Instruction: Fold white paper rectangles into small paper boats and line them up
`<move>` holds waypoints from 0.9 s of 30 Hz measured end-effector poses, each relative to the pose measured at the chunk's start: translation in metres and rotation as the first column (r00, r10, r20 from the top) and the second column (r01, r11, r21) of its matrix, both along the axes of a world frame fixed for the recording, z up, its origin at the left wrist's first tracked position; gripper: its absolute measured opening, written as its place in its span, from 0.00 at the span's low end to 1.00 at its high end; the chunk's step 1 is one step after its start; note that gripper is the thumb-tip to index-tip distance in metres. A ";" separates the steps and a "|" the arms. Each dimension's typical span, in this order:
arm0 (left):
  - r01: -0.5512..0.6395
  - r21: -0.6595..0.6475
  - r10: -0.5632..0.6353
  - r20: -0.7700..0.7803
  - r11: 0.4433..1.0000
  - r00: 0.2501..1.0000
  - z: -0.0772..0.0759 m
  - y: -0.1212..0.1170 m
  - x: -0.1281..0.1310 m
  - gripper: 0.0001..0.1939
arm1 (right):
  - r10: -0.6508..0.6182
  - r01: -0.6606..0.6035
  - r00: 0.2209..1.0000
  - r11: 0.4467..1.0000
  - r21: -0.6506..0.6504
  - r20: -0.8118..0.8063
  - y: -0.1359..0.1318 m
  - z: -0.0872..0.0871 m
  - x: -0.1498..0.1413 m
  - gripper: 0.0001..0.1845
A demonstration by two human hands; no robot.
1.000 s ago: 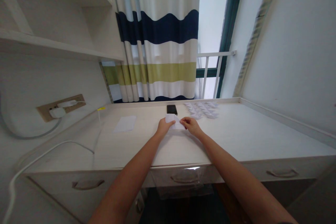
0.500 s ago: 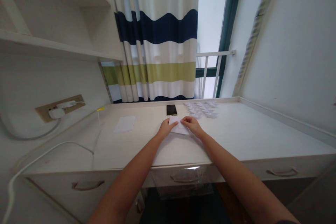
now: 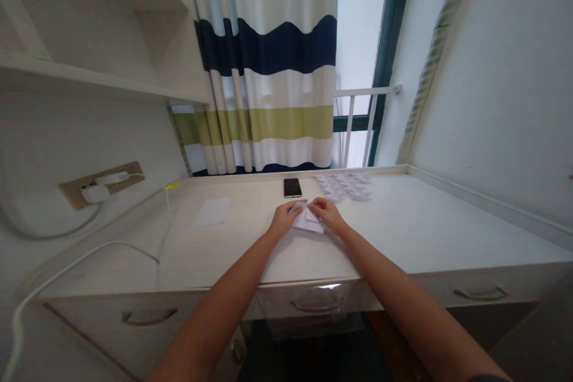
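My left hand [image 3: 284, 219] and my right hand [image 3: 329, 215] hold a folded piece of white paper [image 3: 308, 222] between them, fingertips on its upper edge. The paper lies on a pale wood-grain desk [image 3: 403, 215], near its middle. Just beyond my left fingers lies a black smartphone [image 3: 292, 187]. A flat white paper sheet [image 3: 211, 212] rests left of my hands. Beyond my right hand lies a spread of several small folded paper pieces [image 3: 342, 187].
A white cable [image 3: 85, 255] runs along the left side from a wall socket panel [image 3: 101, 185] with a plug. Drawers with curved handles sit below the desk's front edge. A wall rises on the right, and a striped curtain [image 3: 268, 59] hangs beyond the desk.
The paper has come down from my raised fingers to lie on the desk, now in a more compact folded shape. My hands have drawn closer together over it.
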State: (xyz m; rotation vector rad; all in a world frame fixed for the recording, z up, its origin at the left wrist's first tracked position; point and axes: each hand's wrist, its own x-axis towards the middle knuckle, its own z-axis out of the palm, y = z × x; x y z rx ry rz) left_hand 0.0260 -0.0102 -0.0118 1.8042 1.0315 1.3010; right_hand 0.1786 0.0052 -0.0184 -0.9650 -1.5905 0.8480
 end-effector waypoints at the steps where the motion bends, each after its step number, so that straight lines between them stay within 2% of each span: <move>1: -0.004 0.000 0.004 0.004 1.000 1.000 0.000 0.000 0.000 0.15 | 0.002 -0.002 1.000 1.000 0.004 -0.004 0.000 0.000 0.000 0.16; 6: -0.030 -0.037 0.031 0.013 0.999 0.999 -0.002 0.001 0.001 0.16 | 0.033 -0.034 0.999 0.999 -0.029 -0.029 -0.004 0.003 -0.002 0.15; 10: -0.038 -0.018 0.038 0.011 0.999 0.999 -0.002 0.002 0.001 0.16 | 0.071 -0.075 0.995 0.995 -0.059 -0.076 -0.006 0.004 -0.004 0.16; 18: 0.029 0.035 -0.030 0.031 0.999 0.999 0.005 -0.007 0.002 0.14 | 0.089 -0.098 0.985 0.994 -0.057 -0.150 -0.008 0.007 -0.002 0.14; 20: 0.054 -0.031 -0.052 0.082 0.998 0.995 0.006 -0.006 0.002 0.17 | 0.100 -0.107 0.984 0.993 -0.040 -0.149 -0.007 0.006 -0.002 0.14; 23: 0.075 -0.203 -0.033 0.201 0.976 0.979 0.005 -0.002 0.002 0.23 | 0.130 -0.129 0.988 0.992 0.012 -0.086 -0.005 0.003 -0.002 0.14; 27: 0.129 -0.327 -0.022 0.312 0.936 0.950 0.000 0.003 0.001 0.20 | 0.104 -0.108 0.994 0.987 0.116 0.038 -0.003 0.000 -0.002 0.14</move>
